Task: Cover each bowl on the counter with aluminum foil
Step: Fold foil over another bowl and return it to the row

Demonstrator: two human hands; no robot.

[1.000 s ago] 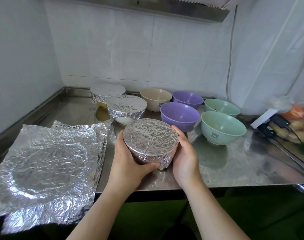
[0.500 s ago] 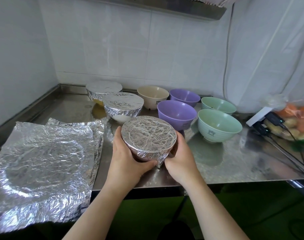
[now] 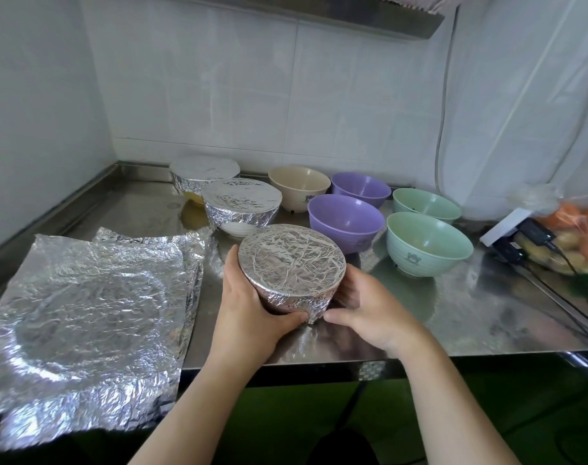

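- The steel counter ran from the corner wall on the left to a cluster of black cables and a plug block on the right, and carried everything the task needed.
- A stack of crinkled aluminum foil sheets lay on the left part of the counter, its near edge hanging over the front; several sheets seemed left for the bowls to come.
- Five bowls stood uncovered behind and to the right of the hands: the front green bowl and rear green bowl, the front purple bowl and rear purple bowl, and a cream bowl at the back.
- Two bowls were already capped: the far covered bowl by the back wall and the second covered bowl just in front of it, touching or nearly so.
- The third covered bowl sat near the front edge, foil smooth across the top and folded down the sides, one loose corner sticking out at the near base.
- The left hand gripped that bowl's left side, fingers curled round the wrap; the right hand cupped the right side, thumb pressing toward the loose corner.
- By my judgement three of eight bowls were done or nearly done, and five remained.
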